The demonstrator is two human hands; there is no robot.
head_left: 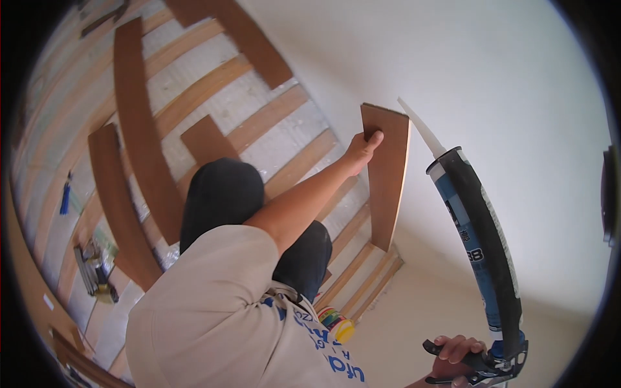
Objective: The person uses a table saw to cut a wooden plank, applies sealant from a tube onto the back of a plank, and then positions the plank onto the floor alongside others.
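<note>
the left hand [366, 152], at two o'clock, is clamped on the long edge of a brown board [387, 187], thumb on its broad face and the other fingers hidden, with the board on end between two and three o'clock, in front of the pale wall [491, 77]. the right hand [453, 357], at five o'clock, is wrapped around the handle end of a black caulking gun [503, 271] with a blue tube, whose white nozzle [422, 128] points toward one o'clock near the board's top corner. wooden strips [200, 87] and more brown boards [132, 84] lie at ten o'clock, and a tub [335, 323] stands at six.
</note>
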